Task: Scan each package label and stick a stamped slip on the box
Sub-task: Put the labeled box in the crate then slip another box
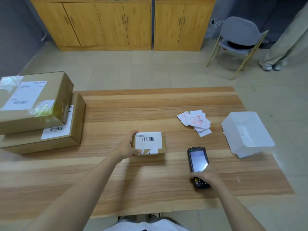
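Note:
A small cardboard box [162,144] with a white barcode label on top lies at the middle of the wooden table [150,180]. My left hand [128,145] grips its left end. To the right, my right hand [205,178] holds a black handheld scanner [198,160] low over the table, screen lit and its head pointing away from me. A loose pile of white slips [195,121] stamped in red lies beyond the scanner. Two larger labelled boxes are stacked at the table's left edge, the upper box [41,104] on the lower box [70,135].
A translucent white plastic bin [246,134] sits at the table's right edge. Beyond the table stand wooden cabinets [116,22], a grey chair [238,39], and another person's legs [283,47] at the far right.

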`<action>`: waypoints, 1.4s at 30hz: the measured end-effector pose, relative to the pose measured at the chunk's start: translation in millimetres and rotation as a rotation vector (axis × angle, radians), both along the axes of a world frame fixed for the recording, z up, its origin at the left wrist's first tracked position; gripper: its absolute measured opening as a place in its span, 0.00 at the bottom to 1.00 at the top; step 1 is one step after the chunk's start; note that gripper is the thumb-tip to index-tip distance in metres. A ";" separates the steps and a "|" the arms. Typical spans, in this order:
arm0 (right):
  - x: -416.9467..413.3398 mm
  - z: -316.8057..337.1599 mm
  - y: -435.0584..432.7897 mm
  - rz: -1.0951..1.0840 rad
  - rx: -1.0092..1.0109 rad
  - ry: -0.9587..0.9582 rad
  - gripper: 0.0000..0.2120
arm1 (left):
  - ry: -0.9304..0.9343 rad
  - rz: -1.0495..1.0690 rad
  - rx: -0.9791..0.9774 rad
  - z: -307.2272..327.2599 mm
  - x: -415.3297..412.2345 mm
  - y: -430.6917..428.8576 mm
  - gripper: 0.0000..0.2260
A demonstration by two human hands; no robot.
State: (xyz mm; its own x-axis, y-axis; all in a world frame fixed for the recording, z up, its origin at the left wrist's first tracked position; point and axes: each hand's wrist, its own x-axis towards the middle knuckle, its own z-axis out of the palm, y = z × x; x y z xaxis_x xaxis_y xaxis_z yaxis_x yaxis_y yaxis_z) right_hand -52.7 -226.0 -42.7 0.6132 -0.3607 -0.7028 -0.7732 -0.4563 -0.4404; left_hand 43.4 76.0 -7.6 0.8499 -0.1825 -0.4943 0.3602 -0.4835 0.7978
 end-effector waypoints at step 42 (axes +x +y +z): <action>40.4 74.2 133.9 0.221 0.973 -0.150 0.20 | -0.429 0.252 0.177 9.8 12.5 26.2 0.33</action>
State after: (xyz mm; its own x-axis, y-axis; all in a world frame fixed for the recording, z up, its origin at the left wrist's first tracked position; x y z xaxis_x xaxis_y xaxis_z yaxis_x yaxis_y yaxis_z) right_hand -12.2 -92.1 31.5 0.7036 0.4603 -0.5414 -0.6206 0.0270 -0.7837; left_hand 55.8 102.2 2.3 0.9894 0.1082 -0.0972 0.1417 -0.5646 0.8131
